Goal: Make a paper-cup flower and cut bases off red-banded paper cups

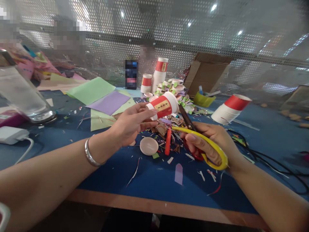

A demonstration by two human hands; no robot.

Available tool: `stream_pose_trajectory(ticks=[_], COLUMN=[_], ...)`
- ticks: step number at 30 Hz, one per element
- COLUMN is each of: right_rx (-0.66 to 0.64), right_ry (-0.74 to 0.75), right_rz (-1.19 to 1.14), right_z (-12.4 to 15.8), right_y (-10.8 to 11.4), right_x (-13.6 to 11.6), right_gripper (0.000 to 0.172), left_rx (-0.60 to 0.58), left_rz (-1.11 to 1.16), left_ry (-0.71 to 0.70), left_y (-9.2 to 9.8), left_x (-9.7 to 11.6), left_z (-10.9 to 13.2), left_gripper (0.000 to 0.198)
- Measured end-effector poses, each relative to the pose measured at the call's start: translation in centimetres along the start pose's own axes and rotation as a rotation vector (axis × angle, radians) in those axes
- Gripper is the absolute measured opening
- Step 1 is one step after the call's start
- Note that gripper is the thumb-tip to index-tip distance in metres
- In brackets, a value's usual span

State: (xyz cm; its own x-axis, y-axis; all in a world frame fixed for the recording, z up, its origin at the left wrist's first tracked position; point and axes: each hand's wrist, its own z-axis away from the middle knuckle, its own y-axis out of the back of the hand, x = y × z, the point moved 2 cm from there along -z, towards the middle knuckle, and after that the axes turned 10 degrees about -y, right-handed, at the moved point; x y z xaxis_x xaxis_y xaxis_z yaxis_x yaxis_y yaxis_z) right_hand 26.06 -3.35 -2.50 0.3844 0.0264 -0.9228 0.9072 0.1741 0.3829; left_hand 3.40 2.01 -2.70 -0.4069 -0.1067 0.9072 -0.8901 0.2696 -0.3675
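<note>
My left hand (pixel 131 124), with a silver bangle at the wrist, holds a red and white paper cup (pixel 164 106) tilted on its side. In my right hand (pixel 210 141) are scissors (pixel 218 153) with yellow and red handles; their dark blades point up beside the cup's rim. Whether the blades touch the cup I cannot tell. Below the cup lie a round white disc (pixel 149 146), a red stick-like object (pixel 168 141) and many paper scraps. A purple paper piece (pixel 179 174) rests nearer the table's front edge.
Green paper (pixel 93 90) and purple paper (pixel 108 102) lie at the left, near a glass vessel (pixel 26 93). Behind stand stacked cups (pixel 159 74), a phone (pixel 131 74) and cardboard (pixel 205 74). More cups (pixel 230 109) and black cables (pixel 260 154) are at the right.
</note>
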Motion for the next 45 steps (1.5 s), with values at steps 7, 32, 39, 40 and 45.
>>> stream_pose_trajectory(ticks=[7, 32, 39, 40, 45], right_rx=[-0.211, -0.386, -0.351, -0.351, -0.273], right_ry=[-0.029, -0.048, -0.048, -0.053, -0.128], right_rz=[-0.246, -0.269, -0.172, -0.168, -0.199], right_z=[0.4, 1.3, 0.8, 0.8, 1.4], right_y=[-0.3, -1.6, -1.4, -1.4, -1.9], right_x=[0.3, 0.0, 0.0, -0.1, -0.9], right_gripper=[0.049, 0.059, 0.059, 0.059, 0.061], left_rx=[0.038, 0.022, -0.045, -0.053, -0.05], left_rz=[-0.015, -0.308, -0.283, -0.278, -0.269], left_ry=[-0.073, -0.303, -0.395, -0.399, -0.411], left_y=[0.0, -0.4, -0.9, -0.9, -1.0], left_x=[0.0, -0.4, -0.1, -0.1, -0.1], left_z=[0.0, 0.6, 0.9, 0.9, 1.0], left_gripper=[0.05, 0.054, 0.05, 0.05, 0.049])
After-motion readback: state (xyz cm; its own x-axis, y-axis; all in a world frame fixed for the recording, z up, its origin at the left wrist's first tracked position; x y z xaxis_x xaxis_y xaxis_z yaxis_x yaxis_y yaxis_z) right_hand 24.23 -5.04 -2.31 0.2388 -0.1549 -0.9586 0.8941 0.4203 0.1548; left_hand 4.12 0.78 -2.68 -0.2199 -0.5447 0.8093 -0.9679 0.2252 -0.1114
